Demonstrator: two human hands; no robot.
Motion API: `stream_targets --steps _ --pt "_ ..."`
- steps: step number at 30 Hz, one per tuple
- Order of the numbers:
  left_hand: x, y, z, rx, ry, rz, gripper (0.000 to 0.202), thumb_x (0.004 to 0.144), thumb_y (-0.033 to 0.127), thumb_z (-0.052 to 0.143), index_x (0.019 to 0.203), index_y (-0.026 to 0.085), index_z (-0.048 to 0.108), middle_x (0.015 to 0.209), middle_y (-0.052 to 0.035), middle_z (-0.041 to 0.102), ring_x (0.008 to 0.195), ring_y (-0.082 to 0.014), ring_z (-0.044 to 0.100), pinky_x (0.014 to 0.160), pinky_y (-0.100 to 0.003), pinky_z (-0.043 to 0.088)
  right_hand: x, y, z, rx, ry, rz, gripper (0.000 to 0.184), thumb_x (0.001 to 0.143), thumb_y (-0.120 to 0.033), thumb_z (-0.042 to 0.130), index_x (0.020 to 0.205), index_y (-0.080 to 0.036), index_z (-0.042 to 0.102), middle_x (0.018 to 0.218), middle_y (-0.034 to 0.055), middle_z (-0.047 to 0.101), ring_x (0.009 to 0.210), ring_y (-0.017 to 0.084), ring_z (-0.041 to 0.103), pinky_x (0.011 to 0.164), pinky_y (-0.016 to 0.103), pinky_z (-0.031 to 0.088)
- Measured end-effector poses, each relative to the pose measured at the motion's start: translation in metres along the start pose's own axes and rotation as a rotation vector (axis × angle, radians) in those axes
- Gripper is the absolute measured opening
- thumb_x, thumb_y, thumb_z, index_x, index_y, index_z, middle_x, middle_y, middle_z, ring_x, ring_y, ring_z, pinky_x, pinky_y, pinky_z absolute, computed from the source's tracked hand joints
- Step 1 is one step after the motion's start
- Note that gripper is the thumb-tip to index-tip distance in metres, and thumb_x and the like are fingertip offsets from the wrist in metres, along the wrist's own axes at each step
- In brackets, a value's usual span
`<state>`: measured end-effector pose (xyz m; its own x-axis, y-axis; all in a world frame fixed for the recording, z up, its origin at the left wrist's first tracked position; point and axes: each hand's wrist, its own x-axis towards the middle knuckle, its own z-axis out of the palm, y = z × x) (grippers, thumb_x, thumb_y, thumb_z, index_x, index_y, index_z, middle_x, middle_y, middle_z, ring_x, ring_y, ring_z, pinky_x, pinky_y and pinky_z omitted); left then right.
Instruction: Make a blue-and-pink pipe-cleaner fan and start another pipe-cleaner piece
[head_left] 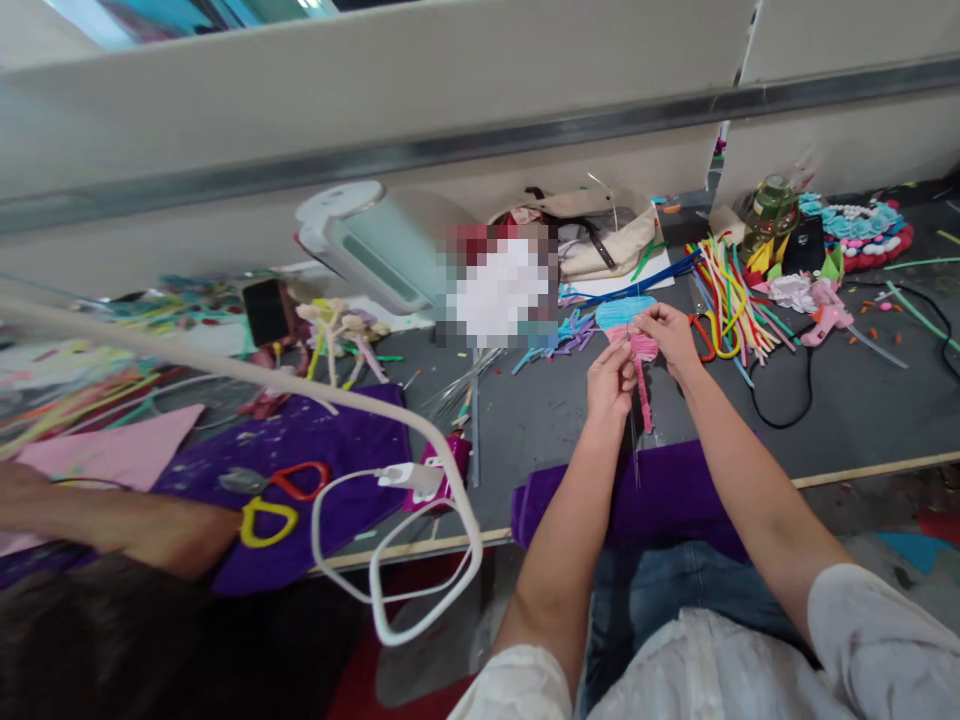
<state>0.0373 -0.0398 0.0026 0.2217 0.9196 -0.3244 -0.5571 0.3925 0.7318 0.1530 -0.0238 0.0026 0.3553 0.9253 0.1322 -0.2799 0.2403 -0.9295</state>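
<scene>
My left hand (613, 375) is closed in a pinch on a few thin wires (636, 455), whose ends hang down below it. Just to its right and a little higher, the fingers of my right hand (667, 335) are pinched together at the upper part of the same wires. Behind and under both hands lies a ribbed blue and pink craft piece (622, 312) with a narrow pink strip (644, 400) running down from it. My fingers cover part of this piece. A folded purple cloth (667, 490) lies under my forearms at the table edge.
Right of my hands are colourful pipe cleaners (731, 300), a pink glue gun (827, 315) and a glass jar (771, 210). Loose wires (469, 385), scissors (270, 500) and a white charger (412, 480) with looped cable lie left. Another person's arm (150, 525) rests far left. A white lamp arm crosses there.
</scene>
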Motion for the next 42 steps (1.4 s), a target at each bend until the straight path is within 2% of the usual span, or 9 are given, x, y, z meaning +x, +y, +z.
stream_targets --steps 9,19,26,30,34,38,42 --pt "0.001 -0.003 -0.002 0.087 0.078 0.091 0.032 0.061 0.019 0.081 0.089 0.01 0.07 0.056 0.0051 0.058 0.037 -0.0011 0.043 0.035 -0.015 0.019 0.004 0.005 -0.004 -0.061 -0.005 -0.042 0.016 0.064 -0.032 0.073 0.071 -0.02 0.064 0.062 -0.0046 0.062 0.06 0.011 0.057 0.063 0.026 0.046" --pt "-0.002 -0.003 0.0 0.259 0.119 0.225 0.026 0.064 0.021 0.077 0.087 0.01 0.072 0.056 0.0036 0.06 0.037 -0.005 0.048 0.036 -0.018 0.031 0.001 -0.001 -0.005 -0.251 -0.017 -0.153 0.009 0.071 -0.03 0.067 0.073 -0.021 0.065 0.059 -0.0054 0.059 0.056 0.012 0.052 0.06 0.026 0.042" --pt "-0.002 -0.003 -0.002 0.336 0.074 0.25 0.025 0.065 0.021 0.075 0.087 0.01 0.074 0.053 0.0045 0.058 0.035 -0.0049 0.045 0.035 -0.018 0.028 -0.003 -0.018 -0.01 -0.567 -0.072 -0.304 0.005 0.076 -0.023 0.067 0.073 -0.024 0.07 0.067 -0.002 0.063 0.068 0.017 0.054 0.073 0.031 0.043" --pt "0.002 -0.006 -0.004 0.355 0.049 0.246 0.026 0.062 0.023 0.074 0.085 0.01 0.074 0.05 0.0049 0.057 0.033 -0.0048 0.042 0.034 -0.019 0.026 -0.002 -0.024 -0.016 -0.696 -0.101 -0.415 0.007 0.075 -0.022 0.072 0.069 -0.025 0.07 0.075 0.0014 0.068 0.086 0.022 0.056 0.087 0.037 0.043" --pt "0.003 -0.006 -0.005 0.392 0.04 0.245 0.026 0.06 0.024 0.074 0.082 0.01 0.073 0.047 0.0052 0.055 0.031 -0.0054 0.041 0.033 -0.019 0.023 0.003 -0.021 -0.023 -0.753 -0.12 -0.466 0.008 0.078 -0.022 0.07 0.069 -0.023 0.07 0.081 0.0035 0.07 0.1 0.025 0.056 0.096 0.04 0.042" --pt "0.002 -0.005 -0.005 0.444 0.013 0.222 0.024 0.059 0.025 0.074 0.079 0.01 0.073 0.047 0.0046 0.054 0.031 -0.0054 0.039 0.033 -0.02 0.021 0.008 -0.016 -0.029 -0.695 -0.139 -0.447 0.01 0.076 -0.026 0.071 0.068 -0.021 0.068 0.079 0.0031 0.069 0.098 0.024 0.058 0.096 0.039 0.041" --pt "0.001 -0.005 -0.006 0.498 -0.043 0.157 0.024 0.058 0.024 0.074 0.079 0.011 0.074 0.047 0.0038 0.055 0.031 -0.005 0.039 0.033 -0.02 0.02 0.01 -0.015 -0.035 -0.509 -0.201 -0.257 0.02 0.071 -0.036 0.073 0.067 -0.017 0.067 0.07 0.0008 0.066 0.074 0.017 0.057 0.078 0.033 0.043"
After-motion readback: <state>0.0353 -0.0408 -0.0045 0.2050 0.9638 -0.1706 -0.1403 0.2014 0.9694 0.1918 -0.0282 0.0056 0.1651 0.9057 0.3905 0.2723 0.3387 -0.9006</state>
